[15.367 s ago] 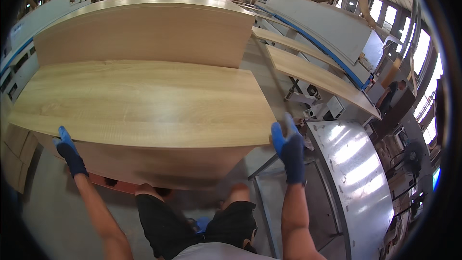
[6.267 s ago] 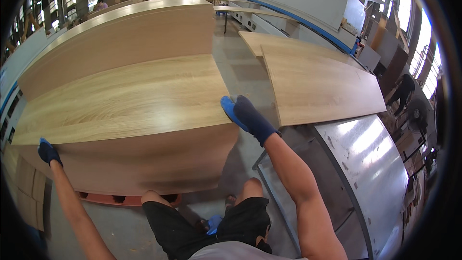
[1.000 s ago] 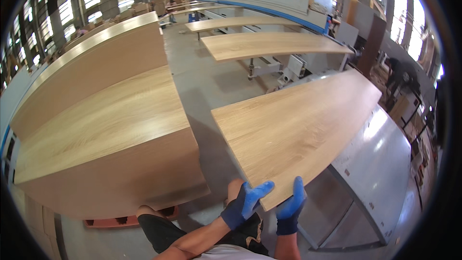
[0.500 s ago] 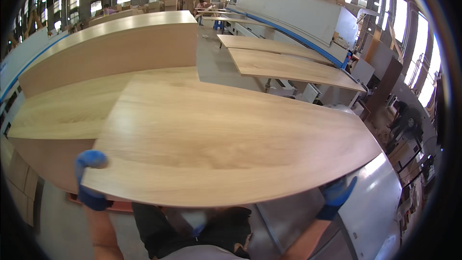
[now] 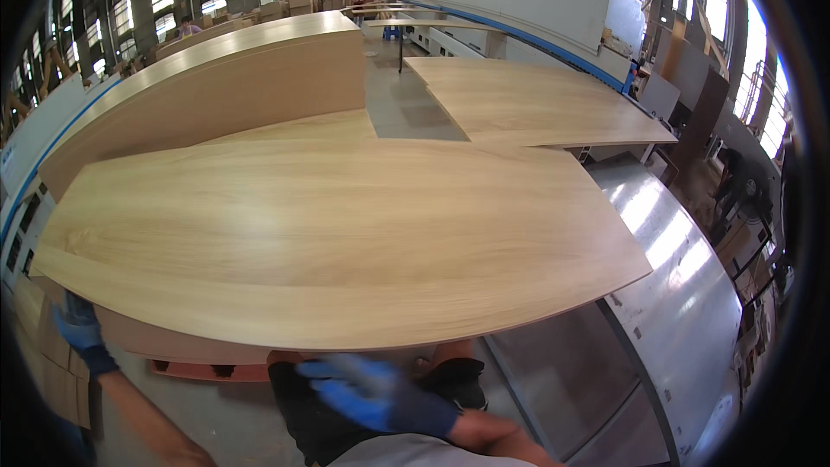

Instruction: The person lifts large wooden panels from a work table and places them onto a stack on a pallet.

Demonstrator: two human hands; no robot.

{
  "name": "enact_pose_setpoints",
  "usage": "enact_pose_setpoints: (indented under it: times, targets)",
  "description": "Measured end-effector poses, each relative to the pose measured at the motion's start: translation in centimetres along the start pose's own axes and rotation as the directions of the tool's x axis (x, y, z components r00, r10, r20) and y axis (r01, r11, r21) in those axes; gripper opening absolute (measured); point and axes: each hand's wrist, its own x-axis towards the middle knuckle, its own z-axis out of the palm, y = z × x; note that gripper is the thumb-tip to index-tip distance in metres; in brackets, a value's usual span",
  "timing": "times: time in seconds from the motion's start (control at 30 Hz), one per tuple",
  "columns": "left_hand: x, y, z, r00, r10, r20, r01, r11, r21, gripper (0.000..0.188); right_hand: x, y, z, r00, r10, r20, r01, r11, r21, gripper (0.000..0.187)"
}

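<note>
A large wood-grain panel [image 5: 346,242] with a light, smooth face lies across the stack in front of me. My left hand [image 5: 79,324], in a blue glove, is at the panel's near left corner; its fingers are closed at the edge and partly hidden in the shadow beneath. Smeared by motion, my right hand [image 5: 372,391] is also gloved in blue. It is below the panel's near edge, in front of my body, apart from the panel. Its fingers stretch to the left with nothing visible in them.
A tall stack of panels [image 5: 233,95] rises behind on the left. More panels [image 5: 536,104] rest at the long white machine [image 5: 519,9] with a blue rail. A shiny metal table [image 5: 674,251] stands at right. A red pallet [image 5: 212,371] shows below. People work farther off.
The panel has slid left and now covers more of the lower stack. My left hand moved left with its corner. My right hand left the panel's right edge and came toward my middle.
</note>
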Motion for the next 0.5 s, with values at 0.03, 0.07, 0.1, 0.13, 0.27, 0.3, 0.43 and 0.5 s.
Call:
enact_pose_setpoints:
  times: [0.03, 0.07, 0.1, 0.13, 0.27, 0.3, 0.43, 0.5]
  targets:
    - [-4.2, -2.0, 2.5, 0.973, 0.229, -0.028, -0.221, 0.959, 0.177, 0.061, 2.0, -1.2, 0.7, 0.993, 0.1, 0.064, -0.103, 0.993, 0.051, 0.041]
    - [-3.9, -5.8, 1.2, 0.945, 0.324, -0.035, -0.309, 0.926, 0.218, 0.06, 1.4, 0.6, 0.7, 0.991, 0.13, 0.003, -0.128, 0.981, -0.147, 0.042]
    - [-6.8, -9.0, 2.6, 0.89, 0.455, -0.017, -0.416, 0.827, 0.378, 0.058, 0.7, 2.8, 0.0, 0.978, 0.208, -0.034, -0.207, 0.978, 0.029, 0.042]
    - [-7.9, -9.5, 2.1, 0.844, 0.524, 0.111, -0.512, 0.73, 0.453, 0.055, 0.3, 4.9, -0.2, 0.963, 0.266, -0.042, -0.249, 0.939, 0.238, 0.042]
    - [-14.3, -12.3, 7.3, 0.723, 0.681, 0.118, -0.582, 0.507, 0.636, 0.052, -6.3, 7.2, -8.3, 0.876, 0.334, -0.347, -0.073, 0.803, 0.591, 0.046]
    - [-14.2, -11.8, 7.7, 0.744, 0.662, 0.085, -0.573, 0.568, 0.591, 0.053, -8.1, 8.0, -10.8, 0.813, 0.23, -0.535, -0.276, 0.961, -0.007, 0.051]
    - [-10.7, -10.9, 5.8, 0.742, 0.664, 0.094, -0.585, 0.573, 0.574, 0.053, -5.8, -1.1, -14.5, 0.722, 0.375, -0.582, 0.183, 0.708, 0.683, 0.051]
    - [-8.4, -11.3, 5.2, 0.757, 0.647, 0.094, -0.567, 0.579, 0.586, 0.053, -2.4, -3.1, -14.7, 0.736, 0.271, -0.62, 0.099, 0.863, 0.495, 0.049]
